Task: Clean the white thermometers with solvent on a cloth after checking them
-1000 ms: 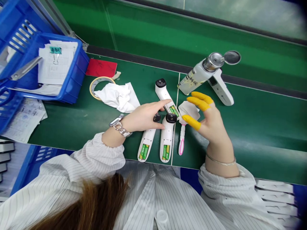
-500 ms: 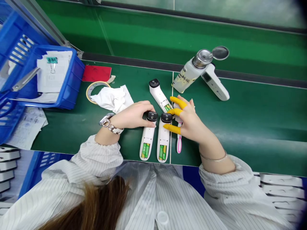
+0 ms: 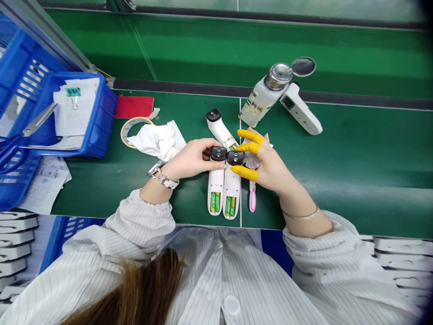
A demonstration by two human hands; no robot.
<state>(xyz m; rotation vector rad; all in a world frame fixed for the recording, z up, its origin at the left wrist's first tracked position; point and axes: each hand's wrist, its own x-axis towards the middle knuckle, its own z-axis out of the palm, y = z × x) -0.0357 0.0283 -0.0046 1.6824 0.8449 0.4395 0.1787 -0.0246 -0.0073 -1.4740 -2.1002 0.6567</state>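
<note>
Two white infrared thermometers with black heads lie side by side, touching, their open battery bays showing green batteries. My left hand (image 3: 194,159) has thumb and fingers around the head end of the left thermometer (image 3: 215,183). Yellow finger cots cover three fingers of my right hand (image 3: 265,160), whose thumb and fingertips grip the head end of the right thermometer (image 3: 232,187). Behind them a third thermometer (image 3: 221,131) lies at a slant, its battery end partly hidden. A slim white-and-pink handle (image 3: 252,198) lies below my right hand, its upper end hidden.
A pump bottle (image 3: 259,101) with its metal lid up stands at the back beside another thermometer (image 3: 301,110). To the left lie a white cloth (image 3: 157,140), a tape roll (image 3: 125,131), a red pad (image 3: 133,107) and a blue basket (image 3: 98,122) of papers with scissors (image 3: 40,119).
The left thermometer has moved right with my left hand and now touches the right one. Both thermometers sit slightly farther from the table's front edge.
</note>
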